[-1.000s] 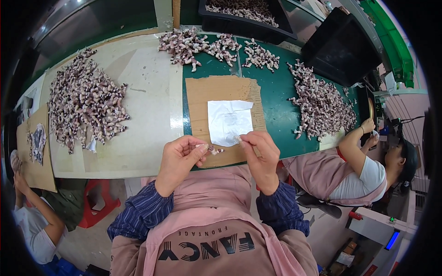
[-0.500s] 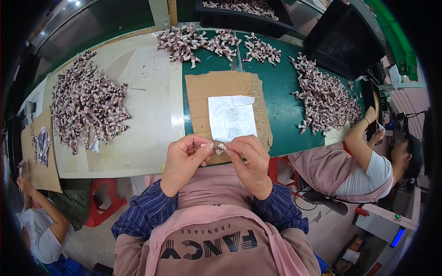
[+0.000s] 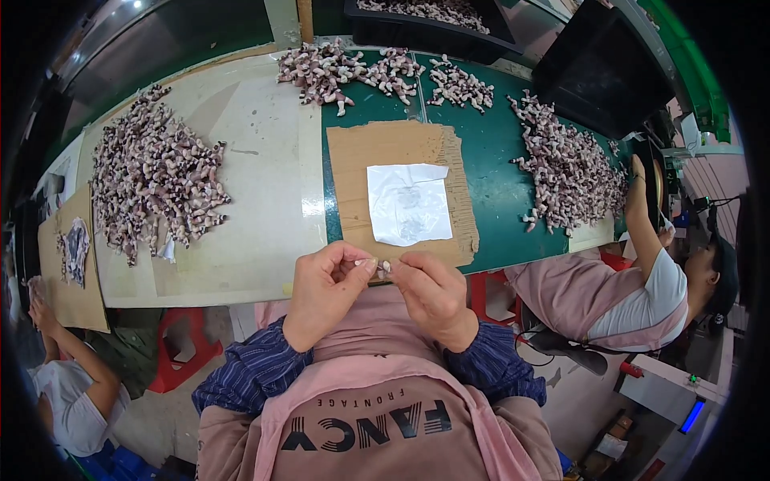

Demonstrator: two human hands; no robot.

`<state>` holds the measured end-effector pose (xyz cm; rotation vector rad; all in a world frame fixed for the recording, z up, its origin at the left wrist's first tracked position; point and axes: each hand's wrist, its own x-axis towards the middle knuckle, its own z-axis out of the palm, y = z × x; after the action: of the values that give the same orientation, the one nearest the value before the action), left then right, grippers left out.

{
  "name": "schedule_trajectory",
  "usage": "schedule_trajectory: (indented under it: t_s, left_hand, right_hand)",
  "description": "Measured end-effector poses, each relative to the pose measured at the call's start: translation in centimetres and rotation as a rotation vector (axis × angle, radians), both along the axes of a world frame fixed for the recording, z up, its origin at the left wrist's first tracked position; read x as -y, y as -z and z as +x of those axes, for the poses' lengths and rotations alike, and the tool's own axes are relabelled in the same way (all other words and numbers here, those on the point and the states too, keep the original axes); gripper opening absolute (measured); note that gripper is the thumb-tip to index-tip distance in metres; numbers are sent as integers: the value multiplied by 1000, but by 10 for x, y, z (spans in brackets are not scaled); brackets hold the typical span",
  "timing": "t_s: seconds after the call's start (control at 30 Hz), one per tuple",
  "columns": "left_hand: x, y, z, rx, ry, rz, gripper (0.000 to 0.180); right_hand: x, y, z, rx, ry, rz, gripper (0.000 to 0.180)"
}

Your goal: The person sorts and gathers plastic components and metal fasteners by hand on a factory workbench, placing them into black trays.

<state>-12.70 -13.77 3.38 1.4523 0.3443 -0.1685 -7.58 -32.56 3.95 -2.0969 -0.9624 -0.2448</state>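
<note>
— Cardboard (image 3: 385, 156) lies flat on the green belt (image 3: 505, 172), its near edge just beyond both hands, with a white sheet (image 3: 407, 203) on top. Where's the piece?

— Between the fingertips. The left hand (image 3: 325, 293) and right hand (image 3: 433, 293) meet over the table's near edge, each pinching one end of a small pale piece (image 3: 383, 266).

— Any room around them?

— Bare pale tabletop (image 3: 257, 200) opens to the left before the big pile (image 3: 152, 184). To the right, belt runs clear up to another pile (image 3: 565, 164).

— What can't you make out?

— The piece itself: too small, mostly covered by fingers. Its shape is unclear. The top heaps (image 3: 377, 68) are cut by the frame's dark rim, and a black bin (image 3: 605, 68) hides the belt behind it. A person (image 3: 642, 280) sits on the right, another on the left (image 3: 64, 385), partly cropped.
</note>
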Motion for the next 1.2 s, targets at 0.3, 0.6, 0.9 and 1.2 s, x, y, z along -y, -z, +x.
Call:
schedule_trajectory:
  t_s: [0.3, 0.6, 0.9, 1.2]
  left_hand:
    - [-11, -19, -3, -40, 125, -94, 26]
    - [-10, -24, -11, 290, 273, 348, 43]
    - [-18, -6, 1, 84, 243, 245, 34]
    - [-185, -50, 42, 96, -100, 1239, 17]
  right_hand:
    - [-1, -8, -5, -289, -40, 186, 17]
    - [0, -22, 3, -242, -168, 123, 18]
    - [-10, -8, 13, -164, -213, 52, 15]
    - [69, 40, 205, 26, 483, 12, 13]
